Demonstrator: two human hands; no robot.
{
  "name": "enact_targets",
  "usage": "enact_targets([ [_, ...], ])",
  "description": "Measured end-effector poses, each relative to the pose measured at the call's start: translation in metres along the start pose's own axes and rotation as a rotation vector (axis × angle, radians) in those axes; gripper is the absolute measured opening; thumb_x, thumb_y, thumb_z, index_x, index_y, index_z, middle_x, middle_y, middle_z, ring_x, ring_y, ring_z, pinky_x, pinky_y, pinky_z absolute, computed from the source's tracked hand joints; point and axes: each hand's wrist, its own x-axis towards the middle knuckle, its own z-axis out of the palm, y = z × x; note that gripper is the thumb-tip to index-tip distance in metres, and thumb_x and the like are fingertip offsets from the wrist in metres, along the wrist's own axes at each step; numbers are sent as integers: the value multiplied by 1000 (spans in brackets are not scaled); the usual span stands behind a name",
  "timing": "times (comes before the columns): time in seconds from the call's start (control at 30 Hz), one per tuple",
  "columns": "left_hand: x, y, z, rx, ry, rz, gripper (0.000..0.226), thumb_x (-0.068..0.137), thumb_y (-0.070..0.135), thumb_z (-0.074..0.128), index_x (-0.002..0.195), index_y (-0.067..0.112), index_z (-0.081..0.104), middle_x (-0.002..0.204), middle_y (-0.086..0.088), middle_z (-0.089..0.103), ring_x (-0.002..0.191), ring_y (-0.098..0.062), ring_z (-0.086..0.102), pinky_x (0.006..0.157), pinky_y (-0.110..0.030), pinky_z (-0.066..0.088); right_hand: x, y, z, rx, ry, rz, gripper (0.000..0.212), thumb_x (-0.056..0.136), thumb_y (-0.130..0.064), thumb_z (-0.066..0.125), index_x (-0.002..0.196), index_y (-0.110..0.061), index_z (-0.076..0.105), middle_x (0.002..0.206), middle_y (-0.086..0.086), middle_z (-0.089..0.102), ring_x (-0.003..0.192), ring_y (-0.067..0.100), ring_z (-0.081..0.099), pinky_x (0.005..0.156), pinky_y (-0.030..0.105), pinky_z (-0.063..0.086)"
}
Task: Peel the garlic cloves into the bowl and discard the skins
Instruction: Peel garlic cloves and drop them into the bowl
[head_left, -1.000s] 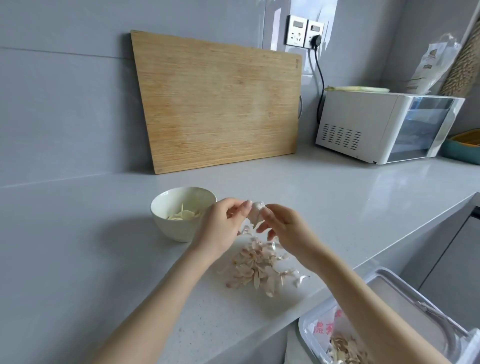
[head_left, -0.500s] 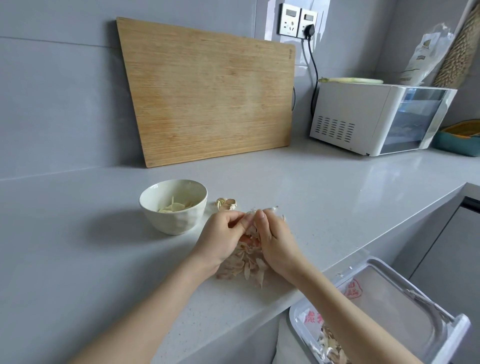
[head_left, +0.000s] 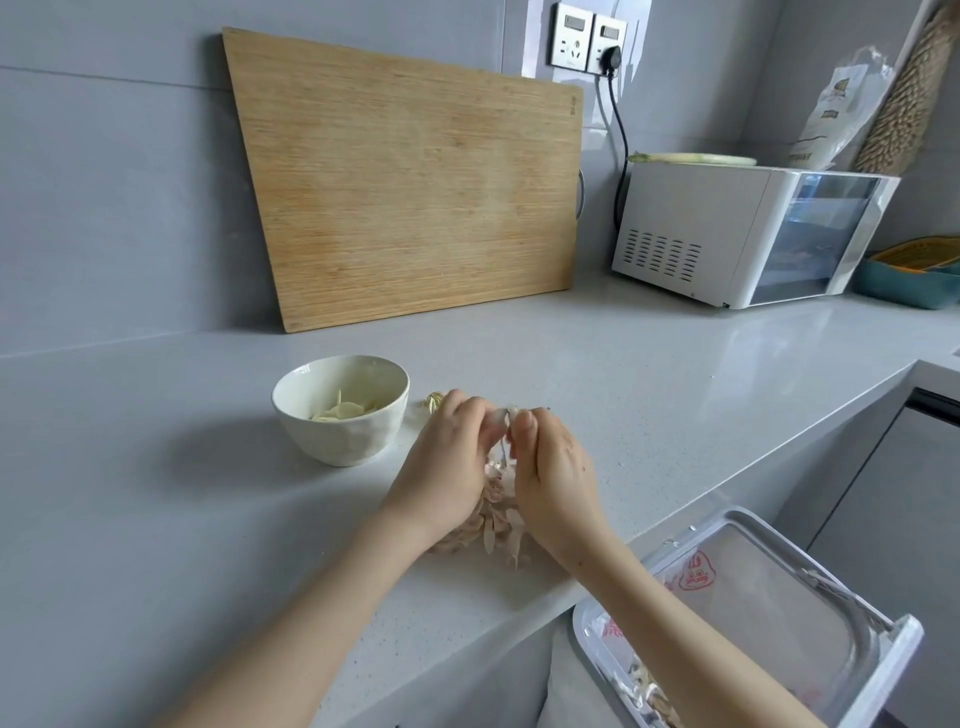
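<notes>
Two hands (head_left: 451, 470) (head_left: 556, 480) pinching garlic clove (head_left: 506, 414), skins (head_left: 493, 525) beneath

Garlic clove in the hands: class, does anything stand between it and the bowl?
Nothing blocks it. The garlic clove, pinched by the left hand and right hand, is right of the open bowl; only a garlic scrap lies on the counter between.

Both hands lower than a second ago. Left hand (head_left: 449, 467) and right hand (head_left: 553, 473) were up level with the bowl (head_left: 337, 441) rim. They are now down on the pile of skins (head_left: 493, 525), hiding most of it. The garlic clove (head_left: 506, 414) came down with them. A garlic scrap (head_left: 434, 401) behind the left hand is now uncovered.
</notes>
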Motion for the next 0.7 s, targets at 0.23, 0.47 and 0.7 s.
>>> enact_targets([
  [0.23,-3,-10,-28,-172,-41,-133,15,100,14,38,92,19,50,92,-1,53,75,-15,61,76,-27,49,5,9,2,-207,-92,175,34,100,-36,29,81,-13,45,79,0,52,74,24,48,65,34,33],
  [0.47,-4,1,-28,-740,-76,-495,24,100,11,37,101,6,60,78,-4,56,61,-6,54,56,-17,49,6,12,2,-332,-64,209,28,96,-29,40,85,-10,56,79,1,57,77,23,53,71,33,35],
  [0.7,-4,-3,-22,-868,-52,-577,14,95,7,48,96,4,62,83,-12,65,70,-17,59,55,-17,48,1,4,-2,13,92,-85,16,91,-23,59,85,-15,71,79,-12,63,80,2,52,70,15,34],
])
